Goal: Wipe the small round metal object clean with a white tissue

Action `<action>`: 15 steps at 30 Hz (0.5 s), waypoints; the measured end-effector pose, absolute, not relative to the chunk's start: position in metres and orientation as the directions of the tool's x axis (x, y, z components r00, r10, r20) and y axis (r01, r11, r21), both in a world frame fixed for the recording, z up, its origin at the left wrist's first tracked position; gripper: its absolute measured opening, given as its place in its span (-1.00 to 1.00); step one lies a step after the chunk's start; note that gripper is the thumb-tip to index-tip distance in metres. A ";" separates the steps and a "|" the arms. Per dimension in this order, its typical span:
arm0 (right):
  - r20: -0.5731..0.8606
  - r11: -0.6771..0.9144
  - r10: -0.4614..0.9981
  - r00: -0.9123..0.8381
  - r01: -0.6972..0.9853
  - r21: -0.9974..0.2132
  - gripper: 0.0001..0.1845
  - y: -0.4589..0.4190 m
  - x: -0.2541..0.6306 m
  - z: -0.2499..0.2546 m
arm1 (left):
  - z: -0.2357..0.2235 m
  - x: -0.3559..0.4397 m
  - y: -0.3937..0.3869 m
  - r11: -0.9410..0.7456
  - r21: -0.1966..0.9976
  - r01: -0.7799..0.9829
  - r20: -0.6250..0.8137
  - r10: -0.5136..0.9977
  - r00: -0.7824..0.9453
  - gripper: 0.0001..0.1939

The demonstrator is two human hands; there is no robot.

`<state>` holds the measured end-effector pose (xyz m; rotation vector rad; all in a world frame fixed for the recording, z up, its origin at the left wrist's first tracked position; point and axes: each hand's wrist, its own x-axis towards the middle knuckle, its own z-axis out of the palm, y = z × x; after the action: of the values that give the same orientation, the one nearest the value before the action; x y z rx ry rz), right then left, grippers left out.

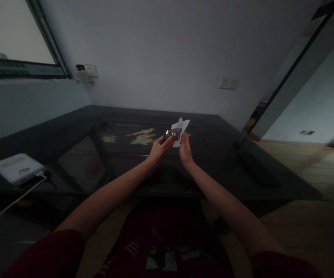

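Over the dark glossy table, my left hand (158,150) is closed on a small shiny brown object (171,134); its exact kind cannot be made out in the dim light. My right hand (186,151) is wrapped round a crumpled white tissue (181,124), whose loose ends stick up above the fingers. The tissue touches the right side of the shiny object. Both hands are close together and raised above the tabletop, with the palms partly hidden.
A dark table (213,162) with pale printed figures spans the view. A white box-shaped device (18,168) with a white cable lies at its left. A dark flat object (258,170) rests at the right. Wall sockets (228,83) are behind.
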<state>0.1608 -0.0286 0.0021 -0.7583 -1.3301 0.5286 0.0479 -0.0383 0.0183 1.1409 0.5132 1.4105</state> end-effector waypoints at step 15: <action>0.640 0.618 0.744 0.193 0.167 -0.768 -0.38 -0.030 0.169 0.007 | 0.023 0.045 -0.044 -0.393 0.887 -0.243 0.432 0.892 0.134 -0.62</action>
<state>0.1688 -0.0298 0.0071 -0.8575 -1.3464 0.4833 0.0452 -0.0442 0.0230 1.4265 0.6790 1.4575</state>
